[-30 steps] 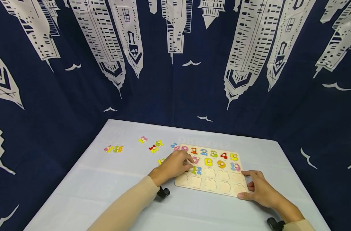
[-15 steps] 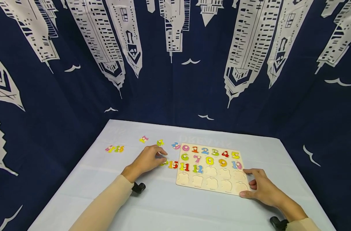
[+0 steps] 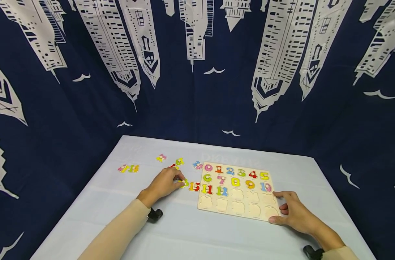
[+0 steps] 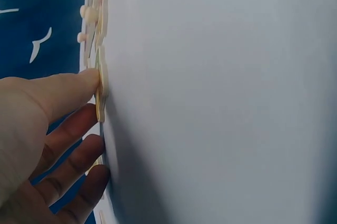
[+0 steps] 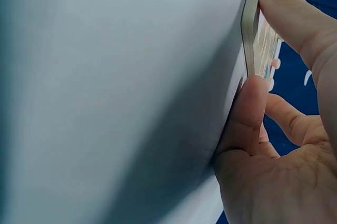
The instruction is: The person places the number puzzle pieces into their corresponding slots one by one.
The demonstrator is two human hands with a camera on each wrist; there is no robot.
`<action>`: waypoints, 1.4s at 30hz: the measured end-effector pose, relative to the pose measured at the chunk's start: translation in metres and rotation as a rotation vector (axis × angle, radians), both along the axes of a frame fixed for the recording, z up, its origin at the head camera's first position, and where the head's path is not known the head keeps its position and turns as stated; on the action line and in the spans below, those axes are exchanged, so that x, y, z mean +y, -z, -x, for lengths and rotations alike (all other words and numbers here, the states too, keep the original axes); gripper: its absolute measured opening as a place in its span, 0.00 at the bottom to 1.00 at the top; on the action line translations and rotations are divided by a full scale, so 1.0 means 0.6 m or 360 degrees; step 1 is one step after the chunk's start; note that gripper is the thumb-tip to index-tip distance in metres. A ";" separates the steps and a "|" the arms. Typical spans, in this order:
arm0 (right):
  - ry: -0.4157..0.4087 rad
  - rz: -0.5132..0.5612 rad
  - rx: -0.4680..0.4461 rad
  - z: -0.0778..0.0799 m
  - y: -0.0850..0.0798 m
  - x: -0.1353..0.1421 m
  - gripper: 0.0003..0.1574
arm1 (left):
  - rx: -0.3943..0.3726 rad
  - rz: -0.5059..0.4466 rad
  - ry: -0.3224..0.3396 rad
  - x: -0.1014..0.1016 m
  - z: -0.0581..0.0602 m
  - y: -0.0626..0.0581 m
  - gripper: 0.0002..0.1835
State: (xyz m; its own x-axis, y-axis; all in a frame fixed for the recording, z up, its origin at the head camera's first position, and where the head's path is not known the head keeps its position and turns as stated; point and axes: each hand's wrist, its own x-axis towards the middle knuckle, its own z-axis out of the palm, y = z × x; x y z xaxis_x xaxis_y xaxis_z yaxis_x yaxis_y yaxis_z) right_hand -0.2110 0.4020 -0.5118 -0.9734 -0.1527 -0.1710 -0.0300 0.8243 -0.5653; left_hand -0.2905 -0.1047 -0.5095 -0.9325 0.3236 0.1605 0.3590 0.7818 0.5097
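My left hand (image 3: 163,182) is left of the wooden number puzzle board (image 3: 221,206), thumb and fingertips pinching a yellow-green number puzzle piece (image 3: 185,183) whose 3 shows. In the left wrist view my thumb presses against this thin piece (image 4: 103,79), low over the white cloth. Beside it lies a 15 piece (image 3: 194,186), close to the board's left edge. Pieces 0 to 12 sit in the board's upper rows; the lower recesses are bare. My right hand (image 3: 296,211) holds the board's right side, thumb at the near corner, index finger farther up the edge.
Several loose number pieces lie to the left, among them a yellow-green 16 (image 3: 133,168), a pink-and-yellow piece (image 3: 161,157) and a blue-and-pink 20 (image 3: 197,165). A white cloth (image 3: 96,202) covers the table. Behind it hangs a navy curtain (image 3: 171,104) with white buildings.
My left hand has moved left off the board, uncovering the 11 and 6, and has closed its fingertips on the yellow-green piece. My right hand stays at the board's edge.
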 end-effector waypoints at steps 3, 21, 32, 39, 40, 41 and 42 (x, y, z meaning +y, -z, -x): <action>0.0002 0.0006 0.0003 -0.002 0.000 0.000 0.79 | 0.0017 0.0001 -0.0021 0.003 0.000 0.002 0.05; -0.0004 0.0011 0.0004 -0.001 -0.005 -0.005 0.78 | 0.0118 -0.0237 0.0078 0.063 -0.007 -0.030 0.05; -0.0012 0.0024 -0.0007 0.000 -0.003 -0.001 0.78 | 0.0153 -0.0180 0.0382 0.199 -0.003 -0.027 0.05; -0.0012 -0.0004 -0.0005 0.001 -0.001 -0.003 0.77 | 0.0103 -0.0030 0.0497 0.275 -0.006 -0.018 0.03; -0.0010 -0.0012 -0.0004 0.001 -0.001 -0.003 0.77 | 0.0102 -0.0003 0.0506 0.282 -0.007 -0.016 0.03; -0.0010 -0.0015 -0.0004 0.001 -0.001 -0.004 0.77 | 0.0106 0.0029 0.0511 0.288 -0.006 -0.014 0.03; -0.0011 -0.0017 -0.0002 0.002 -0.001 -0.005 0.78 | 0.0106 0.0051 0.0514 0.293 -0.006 -0.012 0.02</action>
State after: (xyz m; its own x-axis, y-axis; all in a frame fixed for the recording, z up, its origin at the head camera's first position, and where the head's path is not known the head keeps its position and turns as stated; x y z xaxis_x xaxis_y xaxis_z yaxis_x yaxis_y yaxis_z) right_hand -0.2119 0.3992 -0.5113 -0.9721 -0.1574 -0.1742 -0.0348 0.8302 -0.5564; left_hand -0.2868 0.0714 -0.5022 -0.7689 0.6065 0.2023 0.6224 0.6377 0.4538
